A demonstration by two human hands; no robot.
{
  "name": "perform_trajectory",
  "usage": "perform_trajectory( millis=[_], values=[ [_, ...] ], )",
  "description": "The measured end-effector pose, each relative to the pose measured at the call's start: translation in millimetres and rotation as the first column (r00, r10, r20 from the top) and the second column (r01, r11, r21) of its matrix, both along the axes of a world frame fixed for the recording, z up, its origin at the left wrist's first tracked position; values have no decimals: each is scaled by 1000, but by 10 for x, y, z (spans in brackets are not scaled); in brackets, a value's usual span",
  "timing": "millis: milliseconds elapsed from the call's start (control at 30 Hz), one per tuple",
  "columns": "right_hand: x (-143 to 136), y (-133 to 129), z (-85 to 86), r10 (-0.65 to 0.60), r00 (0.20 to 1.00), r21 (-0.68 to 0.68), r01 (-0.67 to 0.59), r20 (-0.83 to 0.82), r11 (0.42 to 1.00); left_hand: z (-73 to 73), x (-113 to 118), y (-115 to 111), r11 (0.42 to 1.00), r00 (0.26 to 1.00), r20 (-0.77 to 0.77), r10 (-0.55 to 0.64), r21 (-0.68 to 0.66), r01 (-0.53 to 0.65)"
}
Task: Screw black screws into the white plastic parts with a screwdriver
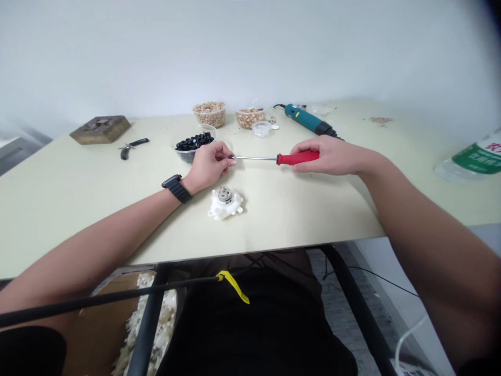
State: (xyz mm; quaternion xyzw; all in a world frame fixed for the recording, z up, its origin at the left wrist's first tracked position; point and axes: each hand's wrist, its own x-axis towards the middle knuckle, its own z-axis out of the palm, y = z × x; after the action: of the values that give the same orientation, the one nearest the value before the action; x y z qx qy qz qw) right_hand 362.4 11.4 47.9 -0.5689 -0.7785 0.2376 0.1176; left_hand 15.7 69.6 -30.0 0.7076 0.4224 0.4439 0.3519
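Note:
My right hand [331, 155] is closed around the red handle of a screwdriver [298, 158], its shaft lying level and pointing left. At the shaft's tip, my left hand [211, 164] pinches with thumb and fingers. A tiny dark piece shows there, too small to name. Below the left hand, a white plastic housing with a small metal motor [226, 202] rests on the table. Just behind the same hand stands a clear bowl of small black parts [194, 141], partly covered by the fingers.
Along the back of the table [293, 209] are two tubs of small tan parts [210, 114] [249, 118], a clear lid [261, 128] and a teal power tool [307, 119]. Black-handled pliers [133, 148] and a wooden block [100, 129] lie left. A bottle [475, 157] is far right.

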Motion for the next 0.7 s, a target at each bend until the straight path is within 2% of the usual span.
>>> perform_trajectory(
  millis=[200, 467, 700],
  values=[
    [-9, 4, -4, 0, 1000, 6, 0, 9, 1000, -17, -12, 10, 1000, 1000, -11, -2, 3, 2],
    [-32, -42, -5, -30, 998, -99, 26, -48, 995, -13, -39, 13, 1000, 1000, -15, 14, 22, -14],
    [-13, -6, -21, 31, 999, 44, -31, 15, 999, -3, -39, 7, 999, 999, -39, 24, 26, -23]
  ],
)
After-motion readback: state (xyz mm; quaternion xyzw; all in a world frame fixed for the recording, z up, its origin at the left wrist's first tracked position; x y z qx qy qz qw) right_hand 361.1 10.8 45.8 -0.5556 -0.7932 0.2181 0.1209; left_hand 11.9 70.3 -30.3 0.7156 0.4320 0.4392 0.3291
